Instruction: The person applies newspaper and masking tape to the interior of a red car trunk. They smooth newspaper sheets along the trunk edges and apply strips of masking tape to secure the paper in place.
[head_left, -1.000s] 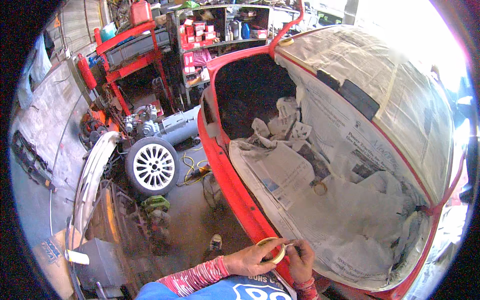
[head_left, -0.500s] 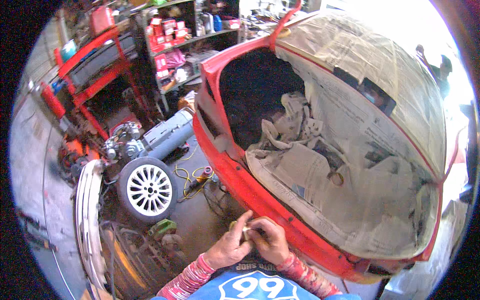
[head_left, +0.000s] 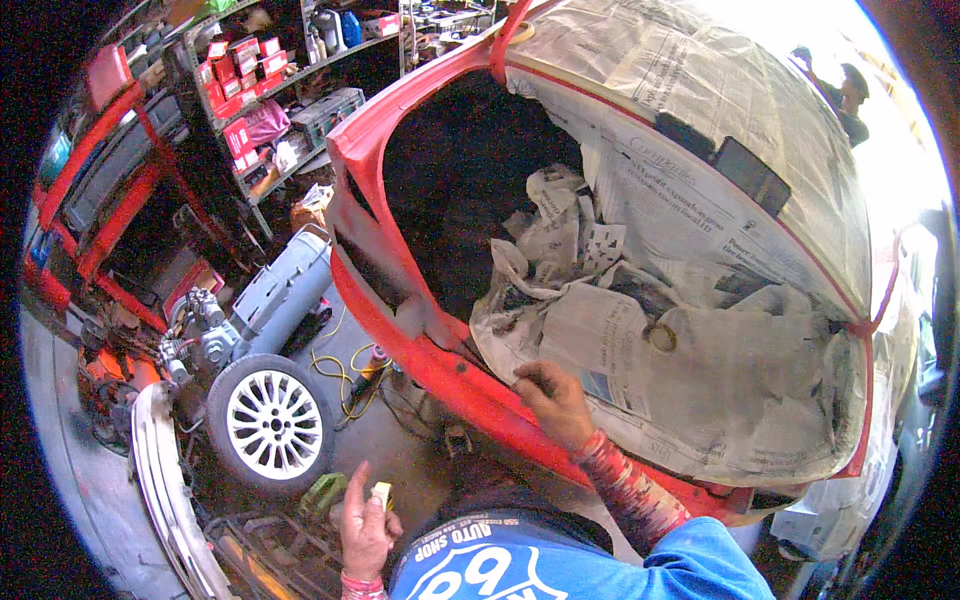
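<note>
My left hand (head_left: 366, 528) is low over the floor, index finger stretched out, with a small yellow-and-whitish object (head_left: 381, 491) held against the thumb. Its exact kind is too small to make out. At the red car body's near edge (head_left: 440, 370), my right hand (head_left: 556, 405) is raised with fingers bent and pinched together. Whatever those fingertips hold, if anything, cannot be seen. Beyond that hand, newspaper sheets (head_left: 700, 390) cover the car's opening, some crumpled. A ring that looks like a tape roll (head_left: 662, 338) lies on the paper.
On the left a wheel with a white rim (head_left: 276, 424) leans by a grey compressor tank (head_left: 280, 285). A yellow cord (head_left: 345, 385) and a power tool lie on the floor. Shelves with red boxes (head_left: 245, 70) stand behind. Another person (head_left: 848, 100) is at the far right.
My hands were together in front of my body and have parted. The right has moved up and right to the car's edge; the left has dropped down and left with the small yellow object.
</note>
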